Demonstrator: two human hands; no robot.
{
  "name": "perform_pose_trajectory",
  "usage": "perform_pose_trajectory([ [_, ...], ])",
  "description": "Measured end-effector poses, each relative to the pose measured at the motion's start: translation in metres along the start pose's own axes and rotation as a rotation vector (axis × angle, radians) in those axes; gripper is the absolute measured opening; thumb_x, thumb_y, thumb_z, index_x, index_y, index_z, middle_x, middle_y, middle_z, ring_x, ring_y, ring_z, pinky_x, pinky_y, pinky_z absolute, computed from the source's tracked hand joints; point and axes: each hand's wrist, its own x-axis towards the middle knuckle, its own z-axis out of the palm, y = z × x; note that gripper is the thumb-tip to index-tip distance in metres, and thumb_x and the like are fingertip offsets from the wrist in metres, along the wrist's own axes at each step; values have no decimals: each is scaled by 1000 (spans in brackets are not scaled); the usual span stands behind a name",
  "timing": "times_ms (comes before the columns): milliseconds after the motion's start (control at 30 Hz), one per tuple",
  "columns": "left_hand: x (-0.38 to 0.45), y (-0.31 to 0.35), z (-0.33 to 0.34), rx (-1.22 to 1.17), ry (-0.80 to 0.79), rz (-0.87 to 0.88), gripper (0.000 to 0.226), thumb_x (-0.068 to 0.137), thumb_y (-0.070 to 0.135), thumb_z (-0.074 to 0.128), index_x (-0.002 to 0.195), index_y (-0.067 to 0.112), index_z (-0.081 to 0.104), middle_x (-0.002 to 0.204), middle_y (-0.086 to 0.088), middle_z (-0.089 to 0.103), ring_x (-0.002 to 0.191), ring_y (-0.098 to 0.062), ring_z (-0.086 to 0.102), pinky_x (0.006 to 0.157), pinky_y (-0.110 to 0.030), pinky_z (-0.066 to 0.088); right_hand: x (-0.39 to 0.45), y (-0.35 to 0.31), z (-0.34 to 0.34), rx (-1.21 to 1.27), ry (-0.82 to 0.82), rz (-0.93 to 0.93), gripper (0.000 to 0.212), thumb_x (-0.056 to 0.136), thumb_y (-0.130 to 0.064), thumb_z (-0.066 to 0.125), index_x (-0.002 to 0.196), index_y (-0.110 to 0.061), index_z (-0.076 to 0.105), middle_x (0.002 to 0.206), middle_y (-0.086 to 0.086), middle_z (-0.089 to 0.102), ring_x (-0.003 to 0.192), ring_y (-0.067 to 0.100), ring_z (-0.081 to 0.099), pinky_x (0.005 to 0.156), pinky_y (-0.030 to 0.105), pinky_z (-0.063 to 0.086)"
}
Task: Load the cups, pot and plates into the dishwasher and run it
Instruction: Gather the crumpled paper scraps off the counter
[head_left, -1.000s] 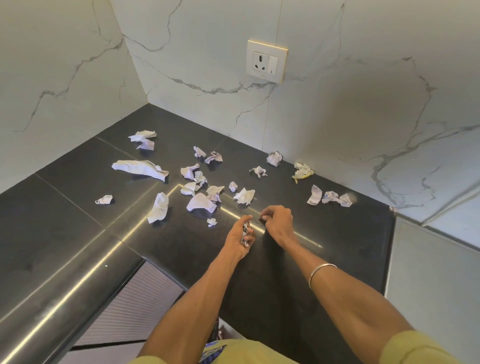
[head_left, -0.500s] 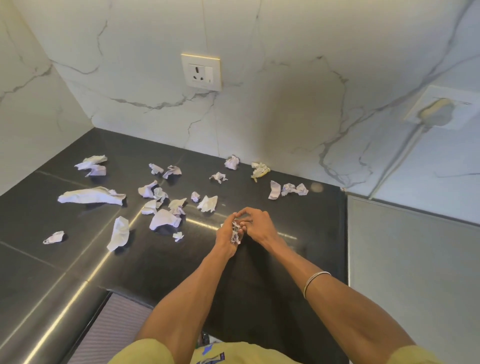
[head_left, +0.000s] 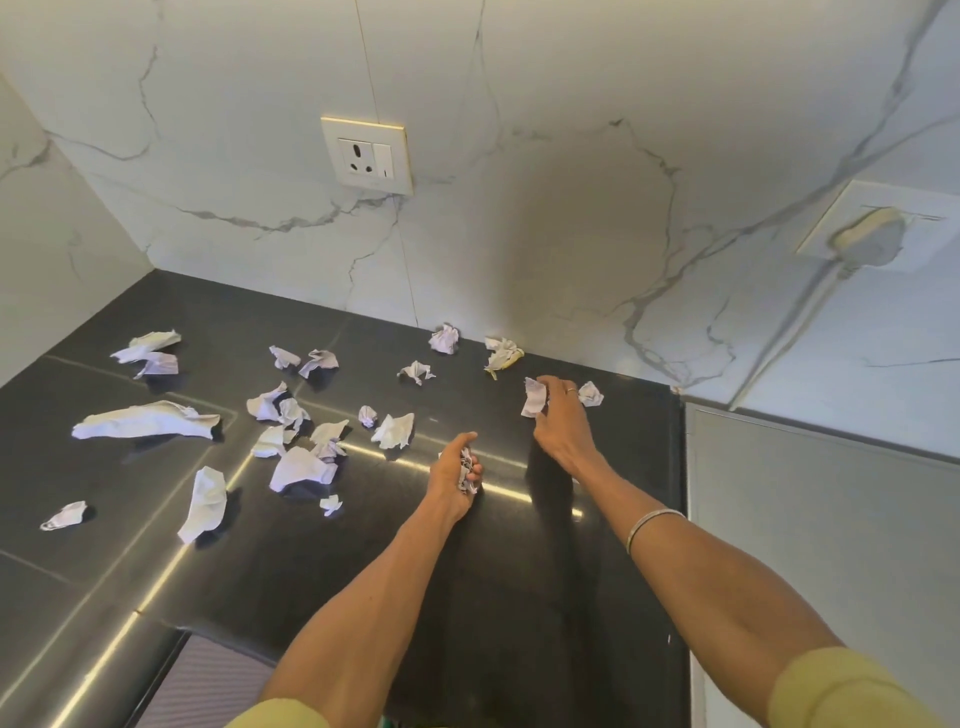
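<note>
No cups, pot, plates or dishwasher are in view. My left hand (head_left: 453, 475) hovers over the black counter (head_left: 545, 597) and grips a wad of crumpled paper scraps (head_left: 466, 470). My right hand (head_left: 558, 415) reaches to the counter's back right and pinches a crumpled white paper piece (head_left: 534, 397). Another small scrap (head_left: 590, 393) lies just right of that hand, touching the counter.
Several crumpled paper scraps litter the counter's left and middle, the largest a long piece (head_left: 145, 420). More lie by the marble wall (head_left: 501, 353). A wall socket (head_left: 368, 155) sits above. A grey panel (head_left: 810, 545) borders the counter on the right.
My right hand left the left hand and reached back right, taking hold of a paper piece near the wall. The left hand kept its wad. The camera view shifted.
</note>
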Motion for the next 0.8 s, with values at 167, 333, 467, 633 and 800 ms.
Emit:
perform_pose_trajectory([
  [167, 4, 8, 3, -44, 2, -13, 25, 84, 17, 73, 72, 16, 51, 54, 1, 42, 36, -8, 39, 31, -16, 30, 26, 8, 17, -114, -137, 11, 72, 81, -4, 67, 147, -17, 40, 144, 13, 39, 128, 32, 45, 103, 42, 43],
  [333, 3, 8, 0, -77, -21, -6, 28, 85, 19, 72, 67, 16, 51, 54, 0, 46, 37, -9, 41, 30, -16, 31, 18, 17, 34, -219, -38, -40, 41, 86, -8, 66, 127, -11, 62, 131, 10, 47, 118, 30, 48, 95, 36, 46],
  [467, 2, 7, 0, -87, -16, 10, 31, 86, 24, 73, 65, 17, 51, 55, 0, 47, 38, -10, 41, 31, -17, 32, 9, 12, 32, -256, -2, -58, 20, 91, -4, 58, 109, -7, 67, 113, 12, 54, 96, 27, 56, 79, 32, 48],
  [633, 3, 9, -2, -85, -59, -6, 26, 88, 28, 72, 77, 15, 52, 60, -4, 53, 38, -9, 43, 31, -15, 32, -3, 8, 28, -199, 45, -14, 19, 90, -6, 57, 91, -7, 76, 91, 9, 71, 86, 22, 67, 78, 31, 50],
  [800, 6, 10, -1, -100, -80, -10, 23, 91, 29, 69, 90, 13, 52, 76, -11, 65, 38, -8, 46, 34, -15, 37, -18, -13, 20, 106, 13, 95, 15, 80, -16, 73, 91, -21, 81, 89, -8, 76, 85, 2, 68, 87, 16, 49],
])
